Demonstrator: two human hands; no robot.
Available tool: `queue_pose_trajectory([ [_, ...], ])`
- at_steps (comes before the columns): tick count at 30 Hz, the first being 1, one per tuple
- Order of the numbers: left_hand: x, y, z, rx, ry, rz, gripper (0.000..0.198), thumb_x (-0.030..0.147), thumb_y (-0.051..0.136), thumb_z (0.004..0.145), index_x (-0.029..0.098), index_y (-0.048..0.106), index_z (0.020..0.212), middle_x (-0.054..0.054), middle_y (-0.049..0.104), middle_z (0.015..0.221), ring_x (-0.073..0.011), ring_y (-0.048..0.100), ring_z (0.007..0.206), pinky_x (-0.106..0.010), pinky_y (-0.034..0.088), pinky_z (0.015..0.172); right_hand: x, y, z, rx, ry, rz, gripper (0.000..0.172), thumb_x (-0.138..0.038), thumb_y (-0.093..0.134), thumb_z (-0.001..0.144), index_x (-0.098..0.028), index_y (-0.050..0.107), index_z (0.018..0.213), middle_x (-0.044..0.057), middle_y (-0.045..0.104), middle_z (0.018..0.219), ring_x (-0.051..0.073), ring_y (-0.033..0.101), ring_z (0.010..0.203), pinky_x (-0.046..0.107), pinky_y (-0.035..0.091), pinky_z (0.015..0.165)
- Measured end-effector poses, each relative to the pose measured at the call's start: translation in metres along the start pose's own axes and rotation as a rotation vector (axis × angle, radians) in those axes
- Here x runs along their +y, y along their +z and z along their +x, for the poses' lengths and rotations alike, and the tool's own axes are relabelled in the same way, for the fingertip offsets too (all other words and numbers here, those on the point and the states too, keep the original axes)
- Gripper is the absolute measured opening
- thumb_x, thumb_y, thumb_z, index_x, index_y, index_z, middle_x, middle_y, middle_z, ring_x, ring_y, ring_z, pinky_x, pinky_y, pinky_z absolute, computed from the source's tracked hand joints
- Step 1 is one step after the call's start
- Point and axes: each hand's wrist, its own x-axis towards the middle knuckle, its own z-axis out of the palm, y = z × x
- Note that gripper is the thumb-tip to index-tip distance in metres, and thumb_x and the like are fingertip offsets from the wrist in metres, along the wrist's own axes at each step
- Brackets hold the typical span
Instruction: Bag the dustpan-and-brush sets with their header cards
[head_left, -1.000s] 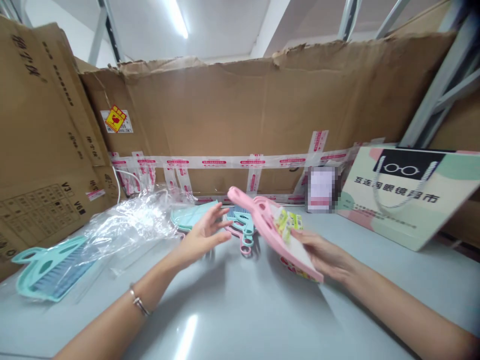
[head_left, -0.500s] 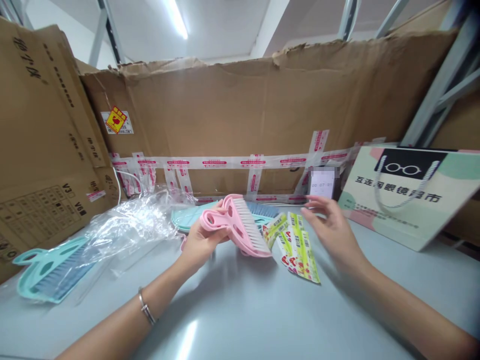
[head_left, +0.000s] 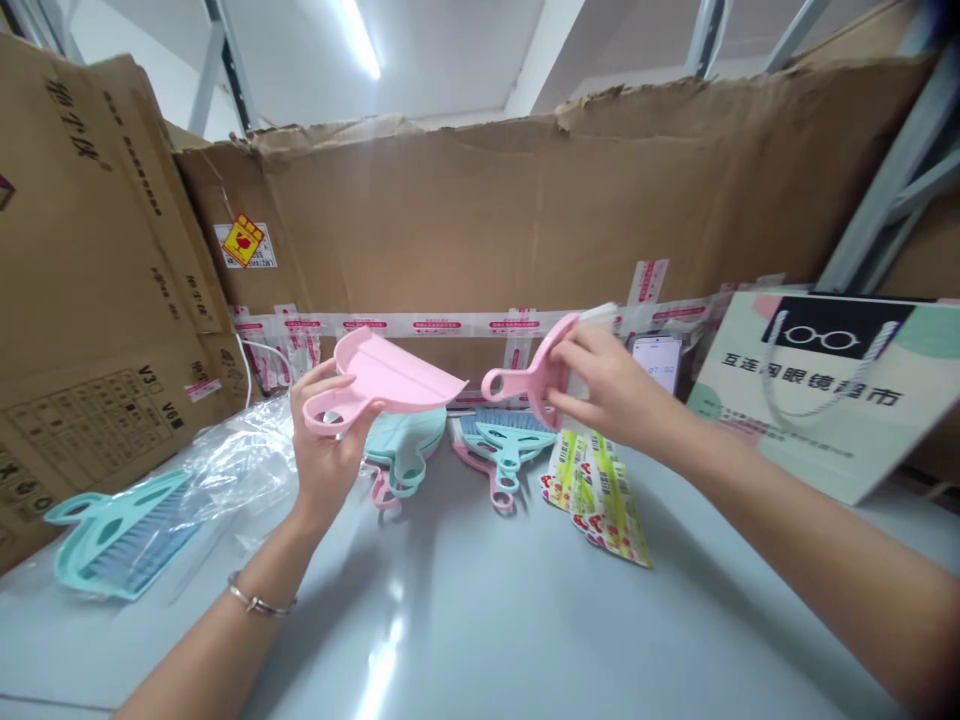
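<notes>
A pink dustpan (head_left: 397, 372) is raised above the table in my left hand (head_left: 330, 440), which is closed around its handle end. To the right, my right hand (head_left: 600, 385) grips a pink hand brush (head_left: 534, 380) by its head, with the pale bristles partly hidden behind my fingers. The dustpan and brush are apart. Beneath the dustpan lie mint dustpans (head_left: 405, 440) with a pink handle under them. Between my hands, mint brushes with blue bristles (head_left: 508, 440) lie on a pink one. Below my right hand are green and yellow printed packets (head_left: 600, 490).
At left a mint brush and dustpan set (head_left: 124, 535) lies beside crumpled clear plastic (head_left: 244, 460). Cardboard boxes (head_left: 450, 230) form the back and left side. A phone (head_left: 658, 360) and a paper bag (head_left: 810, 390) stand at the right on the grey table (head_left: 465, 620).
The pink brush has come apart from the dustpan and is now in my right hand. My left hand has shifted left with the dustpan, uncovering the brushes behind.
</notes>
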Motion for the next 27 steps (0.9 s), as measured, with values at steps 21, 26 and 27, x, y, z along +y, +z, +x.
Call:
queue_pose_trajectory([
  [21, -0.027, -0.01, -0.003, -0.839, 0.014, 0.329, 0.01, 0.019, 0.057, 0.066, 0.019, 0.051, 0.074, -0.002, 0.053, 0.079, -0.0181, 0.052, 0.075, -0.029, 0.044, 0.066, 0.025, 0.09, -0.048, -0.442, 0.013, 0.046, 0.063, 0.006, 0.04, 0.063, -0.022, 0.055, 0.117, 0.011, 0.053, 0.117, 0.022, 0.048, 0.105, 0.034, 0.037, 0.084],
  [26, -0.018, -0.02, 0.011, -0.39, -0.038, 0.271, 0.023, 0.038, 0.062, 0.069, 0.019, 0.05, 0.075, -0.002, 0.052, 0.08, -0.0185, 0.053, 0.077, -0.03, 0.043, 0.07, 0.021, 0.078, -0.019, -0.623, -0.102, -0.093, 0.025, -0.007, 0.048, 0.072, -0.019, 0.064, 0.087, 0.01, 0.053, 0.091, 0.021, 0.047, 0.083, 0.029, 0.034, 0.067],
  [27, -0.018, -0.022, 0.013, -0.306, -0.077, 0.235, 0.021, 0.038, 0.059, 0.072, 0.019, 0.05, 0.077, -0.003, 0.054, 0.081, -0.0179, 0.054, 0.076, -0.03, 0.044, 0.069, 0.021, 0.078, -0.013, -0.634, -0.126, -0.088, 0.02, -0.009, 0.049, 0.072, -0.018, 0.064, 0.079, 0.01, 0.053, 0.089, 0.021, 0.047, 0.082, 0.029, 0.033, 0.066],
])
